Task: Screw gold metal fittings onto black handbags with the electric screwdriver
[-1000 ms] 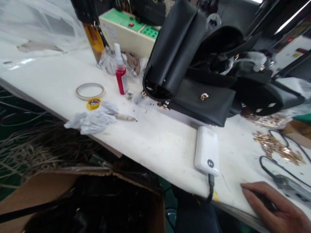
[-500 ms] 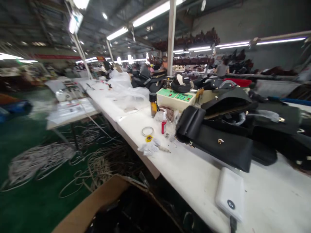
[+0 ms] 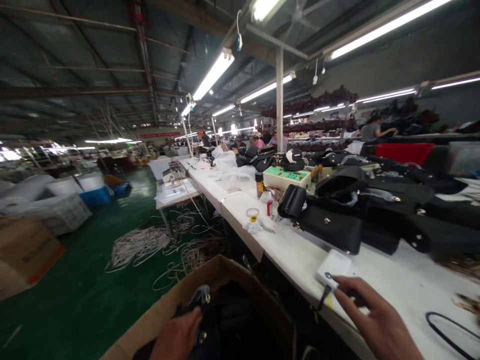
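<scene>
My left hand (image 3: 176, 337) reaches into a cardboard box (image 3: 210, 280) at the bottom of the view and is closed on a black bag (image 3: 213, 320) with a metal fitting that lies inside it. My right hand (image 3: 375, 320) rests on the near edge of the white table (image 3: 390, 280) with its fingers stretched out, fingertips next to a white power bank (image 3: 333, 265) and its cable. Nothing is in the right hand.
A heap of black bags (image 3: 360, 215) covers the table's right side. A red glue bottle (image 3: 269, 207), tape ring (image 3: 252, 212), amber bottle (image 3: 259, 185) and a green-topped control box (image 3: 287, 177) stand farther back. White cords (image 3: 146, 242) lie on the green floor. Other workers sit far off.
The view has swung up from the tabletop to the workshop hall. My left hand has come into sight gripping a black bag in the box; my right hand is back in view.
</scene>
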Available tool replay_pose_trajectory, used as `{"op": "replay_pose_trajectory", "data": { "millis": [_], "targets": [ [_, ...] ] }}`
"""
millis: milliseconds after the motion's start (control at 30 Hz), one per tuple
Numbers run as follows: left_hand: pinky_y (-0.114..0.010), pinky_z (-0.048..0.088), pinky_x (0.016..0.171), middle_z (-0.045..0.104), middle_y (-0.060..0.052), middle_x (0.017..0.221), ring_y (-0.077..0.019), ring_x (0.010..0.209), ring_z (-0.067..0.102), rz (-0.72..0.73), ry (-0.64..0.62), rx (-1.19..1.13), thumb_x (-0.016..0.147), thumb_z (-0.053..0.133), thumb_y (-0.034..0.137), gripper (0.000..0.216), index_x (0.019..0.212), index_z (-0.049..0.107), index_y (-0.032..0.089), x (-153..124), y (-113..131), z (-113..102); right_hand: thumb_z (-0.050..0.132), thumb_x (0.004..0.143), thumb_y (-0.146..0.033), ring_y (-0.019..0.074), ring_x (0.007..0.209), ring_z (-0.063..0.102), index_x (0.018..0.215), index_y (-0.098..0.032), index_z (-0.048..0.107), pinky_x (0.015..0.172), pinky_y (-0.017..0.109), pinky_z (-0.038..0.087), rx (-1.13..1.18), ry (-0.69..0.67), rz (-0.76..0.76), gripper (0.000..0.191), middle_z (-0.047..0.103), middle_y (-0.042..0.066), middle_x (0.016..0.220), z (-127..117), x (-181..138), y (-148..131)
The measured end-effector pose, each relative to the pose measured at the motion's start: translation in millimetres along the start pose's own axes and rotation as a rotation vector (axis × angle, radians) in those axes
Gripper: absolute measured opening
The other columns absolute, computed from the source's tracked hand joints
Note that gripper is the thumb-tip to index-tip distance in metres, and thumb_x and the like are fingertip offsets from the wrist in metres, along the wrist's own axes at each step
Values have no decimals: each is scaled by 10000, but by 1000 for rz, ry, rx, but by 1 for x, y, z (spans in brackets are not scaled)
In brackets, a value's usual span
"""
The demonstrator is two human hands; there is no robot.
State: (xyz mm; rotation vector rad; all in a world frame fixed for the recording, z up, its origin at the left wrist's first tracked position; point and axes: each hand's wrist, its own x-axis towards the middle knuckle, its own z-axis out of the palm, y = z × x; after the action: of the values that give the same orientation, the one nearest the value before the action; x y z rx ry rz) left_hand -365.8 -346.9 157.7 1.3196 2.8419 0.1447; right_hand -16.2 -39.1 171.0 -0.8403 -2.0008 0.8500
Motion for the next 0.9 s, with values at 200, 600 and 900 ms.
{"op": "replay_pose_trajectory", "data": {
  "millis": [200, 600, 900],
  "targets": [
    [-281, 460, 634, 721, -50, 793, -208, 725, 697, 319, 263, 343, 1021, 383, 265, 292, 933, 659, 225, -5, 51, -115, 732, 822, -394, 282, 1261, 585, 1345, -235, 631, 1087, 426, 460, 48, -242, -350, 555, 618, 111, 1378, 34, 22, -138],
    [-319, 487, 710, 733, -97, 884, -244, 829, 709, 623, 392, 310, 1033, 412, 350, 291, 1038, 651, 184, -6, 184, -194, 783, 719, -574, 322, 981, 717, 1183, -275, 699, 763, 353, 464, -177, -338, -230, 558, 776, 71, 1040, 30, 25, -189],
    [-332, 470, 649, 737, -85, 775, -266, 732, 718, 638, 390, 216, 933, 508, 292, 169, 930, 651, 202, 3, 232, -185, 799, 660, -485, 313, 883, 709, 1077, -239, 691, 700, 337, 462, -52, -275, -73, 497, 774, 88, 978, 36, 10, -170]
  ]
}}
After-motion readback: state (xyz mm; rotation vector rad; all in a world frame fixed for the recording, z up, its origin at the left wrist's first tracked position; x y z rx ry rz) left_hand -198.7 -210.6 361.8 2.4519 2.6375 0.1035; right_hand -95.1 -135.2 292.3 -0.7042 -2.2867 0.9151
